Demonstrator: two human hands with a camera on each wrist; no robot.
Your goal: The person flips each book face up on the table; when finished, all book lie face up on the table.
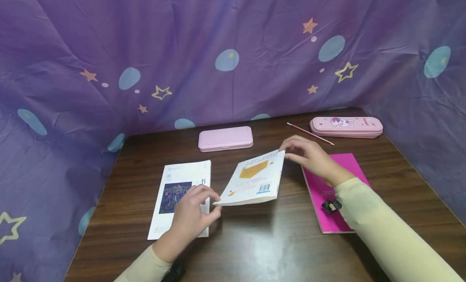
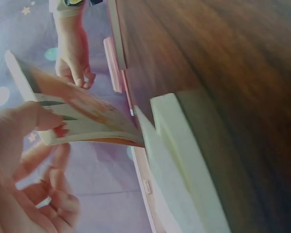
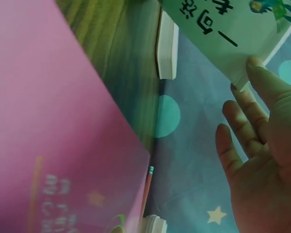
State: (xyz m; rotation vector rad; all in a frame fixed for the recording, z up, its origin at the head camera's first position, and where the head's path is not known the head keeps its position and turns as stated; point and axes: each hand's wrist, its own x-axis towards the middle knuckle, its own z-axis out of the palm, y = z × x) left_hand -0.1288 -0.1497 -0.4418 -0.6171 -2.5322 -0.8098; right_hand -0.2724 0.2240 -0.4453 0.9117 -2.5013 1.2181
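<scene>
A thin white paperback book (image 1: pixel 251 179), with an orange-yellow shape and a barcode on its upper face, is held tilted above the table between both hands. My left hand (image 1: pixel 194 211) pinches its near left corner between thumb and fingers. At the far right corner, my right hand (image 1: pixel 306 158) pinches the book; in the right wrist view the thumb lies on a cover (image 3: pixel 223 29) with black characters. Below the left hand lies another white book (image 1: pixel 169 225) with a dark picture, partly covered by that hand. A bright pink book (image 1: pixel 346 164) lies beneath the right forearm.
A plain pink case (image 1: pixel 225 139) sits at the back middle of the dark wooden table (image 1: pixel 240 249). Farther right are a red pencil (image 1: pixel 311 134) and a pink pencil case (image 1: pixel 346 127) with a cartoon print. A purple curtain (image 1: pixel 182 39) hangs behind the table.
</scene>
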